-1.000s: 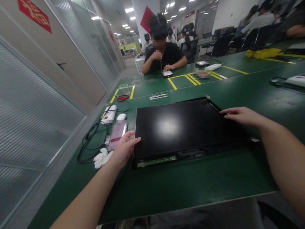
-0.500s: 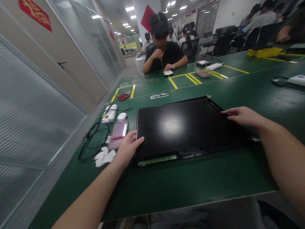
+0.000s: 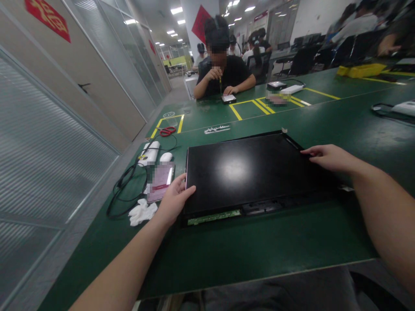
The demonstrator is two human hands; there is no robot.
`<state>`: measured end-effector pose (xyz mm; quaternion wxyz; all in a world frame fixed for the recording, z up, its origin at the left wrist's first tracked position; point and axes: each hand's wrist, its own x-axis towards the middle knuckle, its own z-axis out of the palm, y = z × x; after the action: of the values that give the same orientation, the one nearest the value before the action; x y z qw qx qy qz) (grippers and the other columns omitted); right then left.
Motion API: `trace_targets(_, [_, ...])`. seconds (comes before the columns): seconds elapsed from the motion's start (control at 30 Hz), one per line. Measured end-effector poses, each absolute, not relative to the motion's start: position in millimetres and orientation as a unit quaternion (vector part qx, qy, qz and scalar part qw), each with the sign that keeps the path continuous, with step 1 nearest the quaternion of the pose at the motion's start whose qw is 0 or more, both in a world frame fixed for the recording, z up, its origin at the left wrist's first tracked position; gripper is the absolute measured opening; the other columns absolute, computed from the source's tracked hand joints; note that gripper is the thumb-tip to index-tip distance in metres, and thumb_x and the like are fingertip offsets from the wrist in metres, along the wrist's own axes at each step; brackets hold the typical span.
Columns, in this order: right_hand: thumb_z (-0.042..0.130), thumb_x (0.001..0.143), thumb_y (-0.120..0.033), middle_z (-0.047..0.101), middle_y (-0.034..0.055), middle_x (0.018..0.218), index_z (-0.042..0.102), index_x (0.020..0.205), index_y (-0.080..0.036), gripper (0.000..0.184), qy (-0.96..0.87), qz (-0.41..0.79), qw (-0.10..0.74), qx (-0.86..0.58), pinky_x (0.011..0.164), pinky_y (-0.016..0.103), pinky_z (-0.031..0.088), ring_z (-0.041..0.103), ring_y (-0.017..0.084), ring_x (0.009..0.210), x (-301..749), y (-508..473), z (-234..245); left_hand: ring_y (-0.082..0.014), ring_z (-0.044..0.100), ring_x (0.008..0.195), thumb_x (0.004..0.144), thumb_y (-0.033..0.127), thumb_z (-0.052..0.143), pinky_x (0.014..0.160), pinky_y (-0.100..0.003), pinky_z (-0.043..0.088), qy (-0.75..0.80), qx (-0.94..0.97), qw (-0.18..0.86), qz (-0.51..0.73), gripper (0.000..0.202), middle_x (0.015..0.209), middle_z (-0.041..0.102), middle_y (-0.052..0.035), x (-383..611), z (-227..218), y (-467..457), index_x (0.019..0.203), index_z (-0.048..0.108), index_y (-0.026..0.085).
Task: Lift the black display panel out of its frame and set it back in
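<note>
A black LCD screen panel [image 3: 256,170] lies face up over a black frame on the green table [image 3: 266,255]. Along its near edge a strip of green circuit board [image 3: 214,217] shows. My left hand [image 3: 177,198] grips the panel's left edge, thumb on top and fingers at the side, partly hidden under it. At the right edge, my right hand [image 3: 327,157] pinches the rim between thumb and fingers. Left of the panel lie a crumpled white tissue [image 3: 142,211], a phone [image 3: 162,181] and a white mouse-shaped item [image 3: 166,157].
Red-handled scissors [image 3: 167,131], a clear cup [image 3: 170,118], a white power strip [image 3: 149,154] and a black cable [image 3: 121,190] lie at the left. Small white pieces [image 3: 216,129] sit beyond the panel. Across the table a person [image 3: 223,69] works on a hard drive [image 3: 228,99].
Almost nothing differs. Both hands keep their hold on the panel's edges, and the panel stays in place.
</note>
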<state>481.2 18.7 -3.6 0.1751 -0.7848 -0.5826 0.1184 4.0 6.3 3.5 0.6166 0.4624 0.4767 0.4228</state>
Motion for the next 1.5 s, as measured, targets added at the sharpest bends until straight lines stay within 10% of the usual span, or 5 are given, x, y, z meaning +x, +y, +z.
trace_targets(0.8, [0.048,0.051,-0.012,0.057,0.0025,0.076,0.059,0.083,-0.023,0.035,-0.585,0.111,0.172,-0.785,0.062,0.027,0.038,0.051,0.013,0.067,477,19,-3,-0.027,0.073,0.097,0.067,0.029,0.084,0.088,-0.037,0.057,0.474,0.475,0.602,0.432,0.078,0.107,0.077,-0.0096,5,6,4,0.137,0.051,0.015])
trace_targets(1.13, [0.049,0.051,-0.013,0.058,0.0019,0.074,0.06,0.086,-0.022,0.037,-0.577,0.134,0.179,-0.785,0.063,0.026,0.038,0.051,0.012,0.064,480,18,-3,-0.035,0.034,0.146,0.076,0.041,0.073,0.12,-0.049,0.028,0.561,0.677,0.313,0.358,0.054,0.15,0.041,-0.0165,-13,-1,15,0.124,0.066,0.017])
trace_targets(1.5, [0.048,0.051,-0.012,0.058,0.0021,0.076,0.06,0.086,-0.022,0.039,-0.574,0.144,0.189,-0.784,0.065,0.027,0.038,0.052,0.013,0.065,478,16,0,-0.0378,0.039,0.141,0.079,0.044,0.067,0.119,-0.054,0.026,0.575,0.742,0.238,0.248,0.053,0.148,0.043,-0.021,-19,-16,22,0.122,0.064,0.013])
